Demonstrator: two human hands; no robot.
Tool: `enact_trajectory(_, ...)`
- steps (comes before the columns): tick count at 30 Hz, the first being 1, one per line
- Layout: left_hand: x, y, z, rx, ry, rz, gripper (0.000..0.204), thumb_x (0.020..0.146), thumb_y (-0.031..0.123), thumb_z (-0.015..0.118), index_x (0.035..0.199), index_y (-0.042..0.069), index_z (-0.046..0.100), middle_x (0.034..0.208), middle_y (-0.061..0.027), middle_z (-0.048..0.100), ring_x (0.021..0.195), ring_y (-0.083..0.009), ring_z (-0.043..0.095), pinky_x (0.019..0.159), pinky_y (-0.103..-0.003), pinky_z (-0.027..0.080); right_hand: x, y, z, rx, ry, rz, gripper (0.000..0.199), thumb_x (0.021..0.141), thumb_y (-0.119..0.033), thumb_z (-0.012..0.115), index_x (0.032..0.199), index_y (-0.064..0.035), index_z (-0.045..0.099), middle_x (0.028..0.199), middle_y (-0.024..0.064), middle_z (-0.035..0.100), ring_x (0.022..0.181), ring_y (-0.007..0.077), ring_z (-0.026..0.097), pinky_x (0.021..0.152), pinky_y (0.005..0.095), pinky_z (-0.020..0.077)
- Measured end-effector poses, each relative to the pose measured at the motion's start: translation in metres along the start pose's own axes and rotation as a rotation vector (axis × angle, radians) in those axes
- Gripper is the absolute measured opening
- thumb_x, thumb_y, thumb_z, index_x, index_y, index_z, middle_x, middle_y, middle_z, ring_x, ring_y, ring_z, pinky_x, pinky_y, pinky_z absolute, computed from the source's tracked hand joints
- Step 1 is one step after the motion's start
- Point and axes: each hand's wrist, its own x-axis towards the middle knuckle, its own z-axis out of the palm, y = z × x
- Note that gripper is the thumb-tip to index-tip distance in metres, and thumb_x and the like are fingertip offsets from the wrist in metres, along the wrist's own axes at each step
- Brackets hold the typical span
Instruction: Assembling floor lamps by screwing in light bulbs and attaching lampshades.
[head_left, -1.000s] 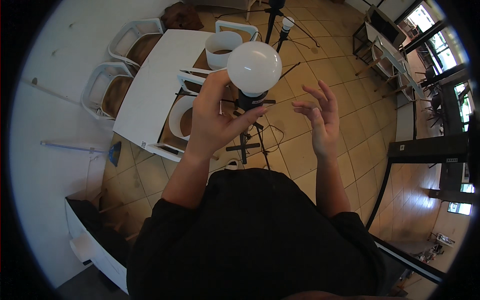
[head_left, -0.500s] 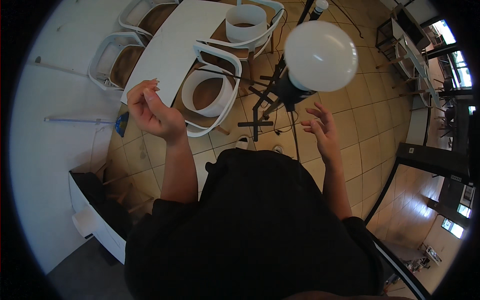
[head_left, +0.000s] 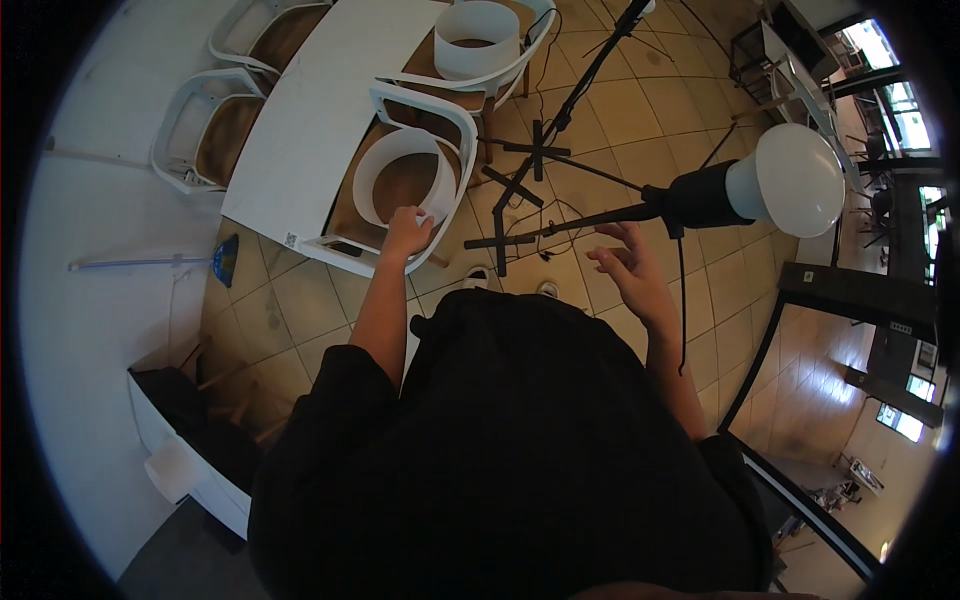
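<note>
The ring (head_left: 364, 185) is sitting at eleven o'clock of the view, on the brown seat (head_left: 403, 185) of a chair (head_left: 470, 145). It is white, round and open, showing the seat through its middle; its wall is looking smooth, thin and rather matt. The left hand (head_left: 406, 235) is meeting the ring at its five o'clock edge, with the fingers bent together; I cannot tell if they are pinching the rim or only touching it.

The right hand (head_left: 640, 272) is hanging at three o'clock, its fingers loosely curved and parted, gripping nothing. It is appearing just beside a thin black stand (head_left: 600, 217). At two o'clock, a glossy white bulb (head_left: 800, 180) is sticking out from a black cylindrical socket (head_left: 710, 195).

A second white ring (head_left: 476, 60) is resting near twelve o'clock. The flat white table (head_left: 290, 140) is stretching toward ten o'clock, and square beige tiles (head_left: 620, 110) are covering the floor.
</note>
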Motion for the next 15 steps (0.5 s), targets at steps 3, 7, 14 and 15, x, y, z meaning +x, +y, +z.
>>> enact_trajectory(3,0.016,-0.015,0.025,0.075,-0.082,-0.124,0.037,0.087,0.032,0.065,0.109,0.004,0.065,0.138,-0.0245,0.044,0.128,-0.0407,0.043,0.104,-0.050,0.038,0.003,-0.001,0.005,0.009,0.031,0.006,0.047,0.096,-0.015,0.060,0.137,-0.0040,0.040,0.135,0.0145,0.052,0.105,0.0219,0.064,0.086,0.0317,0.0509)
enact_trajectory(7,0.042,-0.022,0.036,0.155,-0.105,-0.236,0.041,0.087,0.031,0.062,0.117,0.003,0.064,0.157,-0.0202,0.021,0.143,-0.0412,0.023,0.111,-0.055,0.031,0.001,-0.010,0.019,0.047,0.074,0.041,0.051,0.096,-0.015,0.060,0.141,-0.0049,0.037,0.136,0.0150,0.051,0.105,0.0218,0.064,0.085,0.0315,0.0508)
enact_trajectory(14,0.097,-0.048,0.056,0.211,-0.422,-0.370,0.042,0.087,0.027,0.058,0.123,0.006,0.062,0.149,-0.0178,0.041,0.139,-0.0349,0.036,0.110,-0.060,0.028,0.000,-0.009,0.034,0.049,0.139,0.103,0.057,0.096,-0.015,0.061,0.146,-0.0075,0.035,0.137,0.0151,0.050,0.105,0.0196,0.063,0.086,0.0306,0.0495)
enact_trajectory(15,0.098,-0.078,0.063,0.183,-0.442,-0.362,0.042,0.087,0.029,0.058,0.123,0.009,0.063,0.143,-0.0169,0.047,0.134,-0.0341,0.043,0.109,-0.059,0.031,0.001,-0.008,0.039,0.071,0.108,0.081,0.057,0.096,-0.015,0.061,0.146,-0.0077,0.035,0.137,0.0151,0.050,0.104,0.0194,0.063,0.086,0.0306,0.0493)
